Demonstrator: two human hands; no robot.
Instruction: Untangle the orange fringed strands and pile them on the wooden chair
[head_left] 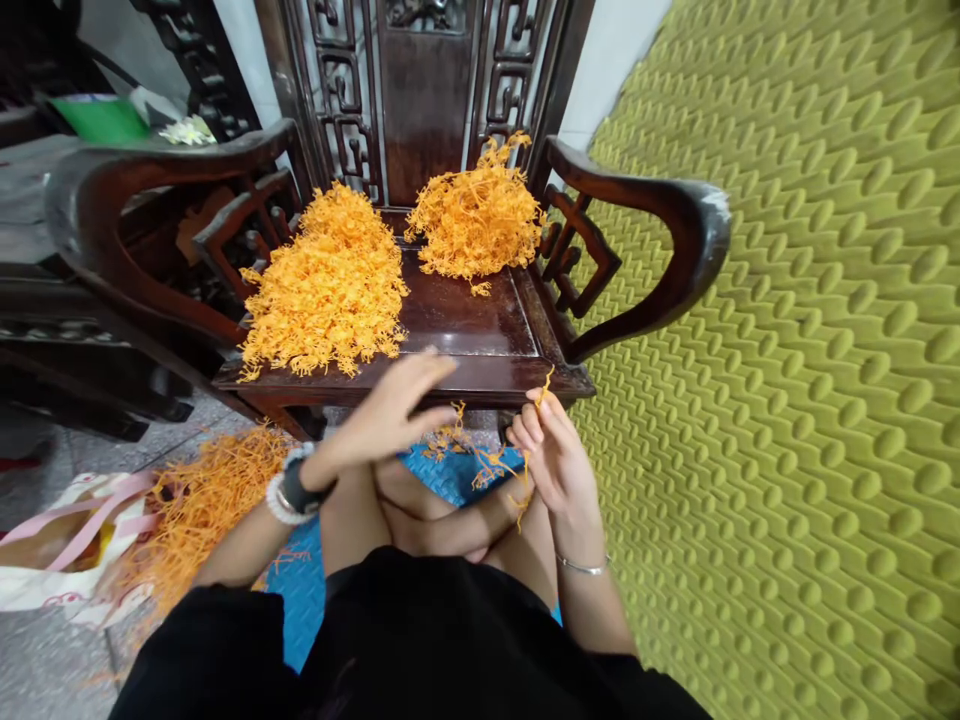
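My right hand (553, 448), closed in a pinch, holds a thin orange branched strand (547, 381) whose tip sticks up above the fingertips. More orange strands (491, 466) hang or lie just below that hand; I cannot tell whether they belong to the held piece. My left hand (401, 400) is open and a little blurred, its fingers stretched out over the front edge of the chair seat with nothing in them. Beyond it, a large heap of orange curly-tipped pieces (330, 290) covers the seat's left side. A smaller orange bunch (480, 220) sits at the back right of the seat.
The dark carved wooden chair (472, 320) has curved armrests on both sides. Loose orange strands (217, 490) pile up at the left beside a white bag with pink straps (75, 545). A blue mat (296, 610) lies under my legs; a yellow-green embossed surface (787, 400) fills the right.
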